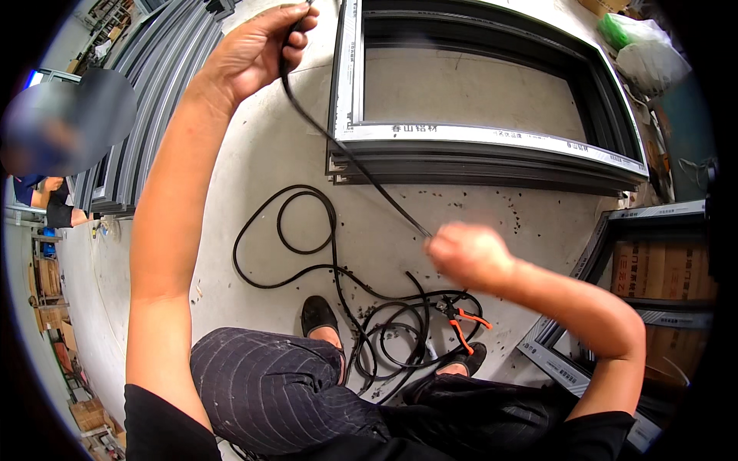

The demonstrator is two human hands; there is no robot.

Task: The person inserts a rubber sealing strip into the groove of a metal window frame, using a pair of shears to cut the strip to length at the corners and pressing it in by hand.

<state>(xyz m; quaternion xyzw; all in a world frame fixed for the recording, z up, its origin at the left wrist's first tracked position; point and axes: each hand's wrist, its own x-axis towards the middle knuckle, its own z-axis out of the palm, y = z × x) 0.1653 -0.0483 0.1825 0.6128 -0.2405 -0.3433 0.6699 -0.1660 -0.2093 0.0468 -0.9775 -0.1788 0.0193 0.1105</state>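
Note:
A black rubber strip (344,149) runs slantwise between my two raised hands, bowing a little near the upper end. My left hand (267,48), up at the top edge, pinches its upper end with closed fingers. Lower and to the right, my right hand (470,255) is closed round the strip and smeared by motion. More black strip (284,278) lies in loose loops on the floor below, around my feet. Pliers with orange handles (461,321) rest on those coils by my right shoe.
A stack of dark window frames (492,137) with a white-taped top lies ahead. Long grey profiles (146,84) are piled at left, near a blurred person (61,127). More frames (615,307) lean at right. Plastic bags (649,58) sit far right; small black scraps (516,211) dot the floor.

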